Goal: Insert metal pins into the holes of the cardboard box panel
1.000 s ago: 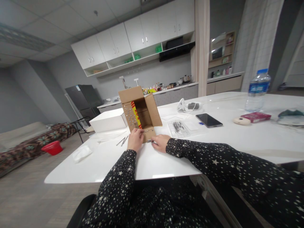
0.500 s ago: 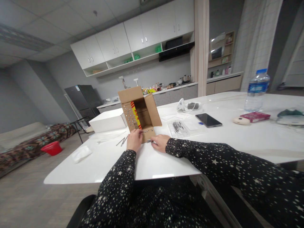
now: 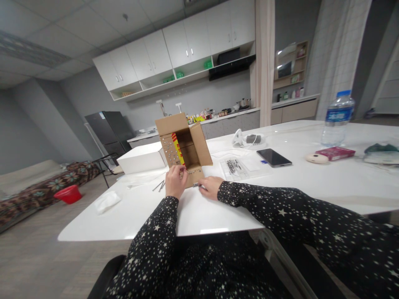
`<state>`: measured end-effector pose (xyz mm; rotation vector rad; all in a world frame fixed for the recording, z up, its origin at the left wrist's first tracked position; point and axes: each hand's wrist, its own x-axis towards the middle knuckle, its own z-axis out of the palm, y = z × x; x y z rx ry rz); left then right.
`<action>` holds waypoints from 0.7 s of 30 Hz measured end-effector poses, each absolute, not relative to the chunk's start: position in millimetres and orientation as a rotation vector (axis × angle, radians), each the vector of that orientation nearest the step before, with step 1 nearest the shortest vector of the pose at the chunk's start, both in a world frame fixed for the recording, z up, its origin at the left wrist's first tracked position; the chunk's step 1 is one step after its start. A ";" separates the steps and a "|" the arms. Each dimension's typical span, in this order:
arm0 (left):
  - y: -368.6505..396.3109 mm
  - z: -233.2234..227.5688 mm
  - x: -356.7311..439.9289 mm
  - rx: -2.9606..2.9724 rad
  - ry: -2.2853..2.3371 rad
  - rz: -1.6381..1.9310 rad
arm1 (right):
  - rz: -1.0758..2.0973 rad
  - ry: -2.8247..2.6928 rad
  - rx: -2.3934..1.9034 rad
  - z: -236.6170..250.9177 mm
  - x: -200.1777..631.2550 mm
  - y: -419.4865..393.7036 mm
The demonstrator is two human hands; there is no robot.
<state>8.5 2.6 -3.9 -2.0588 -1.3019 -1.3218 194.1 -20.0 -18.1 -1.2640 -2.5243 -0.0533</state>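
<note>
1. your left hand rests on the near flap of the cardboard box, fingers curled and pressing on its edge.
2. your right hand lies on the worktop just right of that flap, fingers pinched on a small metal piece.
3. the box stands open toward you, with rows of small metal pieces stuck in its left flap.
4. a white box sits left of it; a phone and a water bottle lie well to the right.

Matt brown cardboard box, glossy white table, perhaps small shiny metal studs on the flap.
</note>
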 end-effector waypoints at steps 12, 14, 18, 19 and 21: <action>0.6 -8.6 11.5 -2.366 -1.364 -1.125 | -0.047 -2.532 -1.259 -15.3 194.7 -22.5; 1.6 -9.3 10.7 -2.388 -1.396 -1.071 | -0.040 -2.541 -1.264 -14.2 194.9 -23.2; 3.0 -10.2 9.6 -2.401 -1.417 -1.020 | -0.023 -2.542 -1.278 -12.3 195.2 -25.0; 3.2 -10.4 9.4 -2.403 -1.416 -1.015 | -0.018 -2.540 -1.276 -11.8 195.3 -25.6; 3.7 -11.1 9.2 -2.419 -1.410 -0.998 | -0.007 -2.537 -1.259 -10.4 195.6 -27.1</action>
